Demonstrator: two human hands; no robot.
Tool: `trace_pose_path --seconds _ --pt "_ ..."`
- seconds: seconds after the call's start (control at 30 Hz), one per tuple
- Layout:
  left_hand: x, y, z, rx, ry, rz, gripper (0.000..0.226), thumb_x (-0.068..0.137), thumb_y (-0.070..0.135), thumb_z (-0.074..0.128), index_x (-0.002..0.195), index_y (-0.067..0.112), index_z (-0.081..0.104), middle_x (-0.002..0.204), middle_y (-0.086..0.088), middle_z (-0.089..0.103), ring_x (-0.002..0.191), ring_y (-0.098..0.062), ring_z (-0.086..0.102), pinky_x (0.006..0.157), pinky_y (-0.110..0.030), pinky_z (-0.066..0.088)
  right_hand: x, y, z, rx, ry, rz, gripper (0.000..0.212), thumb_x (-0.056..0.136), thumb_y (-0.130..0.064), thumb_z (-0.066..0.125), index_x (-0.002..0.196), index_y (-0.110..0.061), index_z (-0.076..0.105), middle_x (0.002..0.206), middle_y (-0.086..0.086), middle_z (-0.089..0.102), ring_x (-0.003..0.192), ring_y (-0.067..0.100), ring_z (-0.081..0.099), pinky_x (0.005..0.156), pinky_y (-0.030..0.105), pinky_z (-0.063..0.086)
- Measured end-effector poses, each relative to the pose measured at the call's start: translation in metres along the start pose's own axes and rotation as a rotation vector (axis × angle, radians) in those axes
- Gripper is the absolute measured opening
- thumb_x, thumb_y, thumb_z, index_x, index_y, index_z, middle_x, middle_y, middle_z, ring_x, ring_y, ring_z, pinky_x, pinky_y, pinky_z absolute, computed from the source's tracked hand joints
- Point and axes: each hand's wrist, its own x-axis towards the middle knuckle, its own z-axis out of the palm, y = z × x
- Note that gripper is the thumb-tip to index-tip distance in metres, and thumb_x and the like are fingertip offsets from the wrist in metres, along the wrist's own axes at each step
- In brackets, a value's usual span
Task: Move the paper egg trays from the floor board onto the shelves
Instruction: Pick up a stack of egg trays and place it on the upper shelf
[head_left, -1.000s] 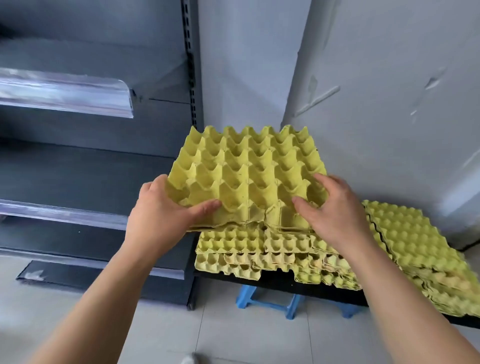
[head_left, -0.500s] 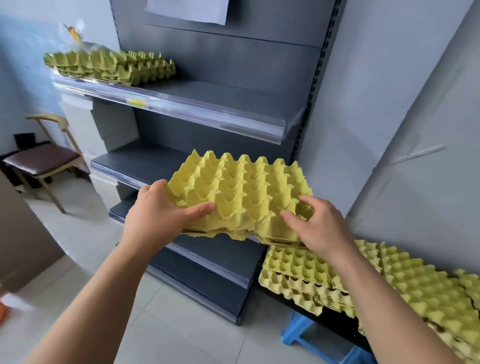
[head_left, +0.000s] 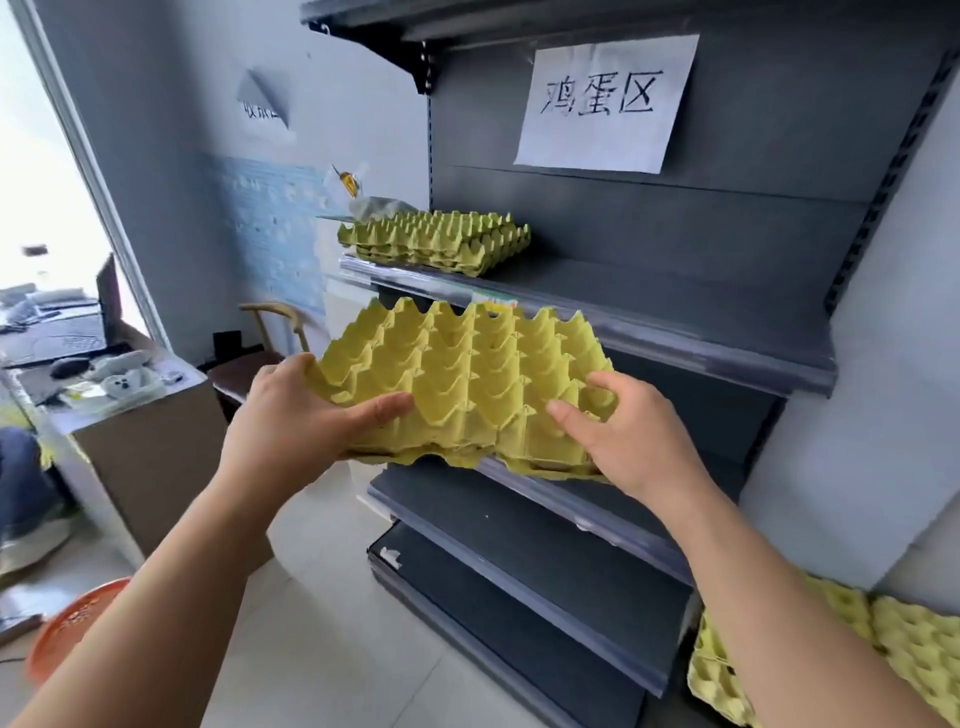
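A thin stack of rough yellow pulp egg trays (head_left: 467, 374), peaked into cups, is held before the grey metal shelves (head_left: 545, 535). The left hand (head_left: 291, 415) grips its left edge, thumb across the cups; the right hand (head_left: 623, 436) curls over the right edge. Beyond, a like stack (head_left: 436, 239) lies on the upper shelf (head_left: 675, 296).

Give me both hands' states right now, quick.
Left hand: grips the left edge of the yellow moulded-paper egg trays.
Right hand: grips the right edge of the same trays.
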Motion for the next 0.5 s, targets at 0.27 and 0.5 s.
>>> trace_pose_path --seconds 0.27,0.5 --pt "0.114 -0.015 -0.017 -0.048 0.074 0.047 0.122 0.029 0.097 0.058 0.124 0.021 0.055 0.118 0.0 0.063 0.11 -0.021 0.057 0.095 -0.046 0.048 0.103 -0.057 0.018 -0.036 0.102 -0.079 0.073 0.083 -0.056 0.059 0.141 -0.015 0.04 0.143 0.004 0.044 0.128 0.021 0.044 0.098 0.036 0.038" --pt "0.229 -0.003 0.005 -0.107 0.027 0.109 0.089 0.033 0.088 0.068 0.089 0.02 0.056 0.092 0.002 0.063 0.083 -0.016 0.059 0.069 -0.036 0.049 0.217 -0.067 0.037 -0.022 0.152 -0.092 0.075 0.083 -0.057 0.058 0.142 -0.016 0.038 0.145 0.003 0.042 0.13 0.022 0.041 0.1 0.038 0.037"
